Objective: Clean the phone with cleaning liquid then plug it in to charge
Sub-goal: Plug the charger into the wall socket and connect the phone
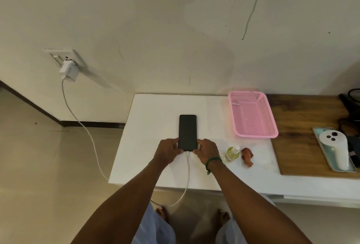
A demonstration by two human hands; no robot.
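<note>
Two hands at the phone's near end. Left hand [169, 151]: fingers curled round the near-left corner, thumb on the near edge. Right hand [207, 150]: same hold on the near-right corner; green band [213, 161] on the wrist. Phone [187, 131] lies flat on the white table [155, 111], screen dark, long axis running near to far.

White cable [188, 167] is seated in the phone's near end. It runs between the two wrists, drops over the table's near edge, loops low and climbs left to a white adapter [68, 70] plugged into the wall socket [60, 54].

Just right of the right wrist stands a small spray bottle [231, 153], upright, with yellowish liquid and a white nozzle. Crumpled reddish-brown cloth [247, 155] lies just beside it on the right. Pink mesh basket [270, 119] sits farther back to the right, straddling the white top and a wooden board [298, 119]. On the board's right end a white controller [335, 146] rests on a pale green tray [319, 142]; dark items beyond it are cut off by the frame.

Writing: bottle label and the mark on the adapter are too small to read.
</note>
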